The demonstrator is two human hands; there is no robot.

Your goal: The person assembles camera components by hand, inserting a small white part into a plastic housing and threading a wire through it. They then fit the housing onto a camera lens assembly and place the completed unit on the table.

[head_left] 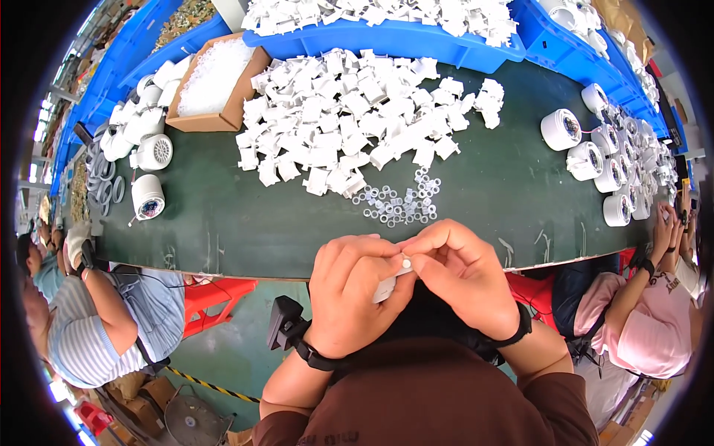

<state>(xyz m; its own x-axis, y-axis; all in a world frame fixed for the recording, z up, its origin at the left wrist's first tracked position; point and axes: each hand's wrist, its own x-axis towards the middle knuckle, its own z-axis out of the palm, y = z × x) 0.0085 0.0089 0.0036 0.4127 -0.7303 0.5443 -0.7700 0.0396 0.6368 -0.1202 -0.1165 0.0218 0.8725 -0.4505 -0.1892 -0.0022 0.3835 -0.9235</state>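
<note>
Close to my body, at the table's front edge, my left hand [346, 293] is closed around a small white plastic part [384, 289]. A round white end shows between its thumb and fingers. My right hand [468, 279] pinches at the top of this part, its thumb and forefinger together; whatever they hold there is too small to make out. Just beyond both hands lies a scatter of small translucent rings [401, 206]. Behind the rings spreads a big heap of white plastic pieces [335, 111].
A cardboard box [223, 119] of small translucent bits stands beside the heap. Blue bins [387, 46] line the back. White round housings [560, 129] crowd the right; others [149, 197] and grey rings [104, 186] lie left. A person sits on each side.
</note>
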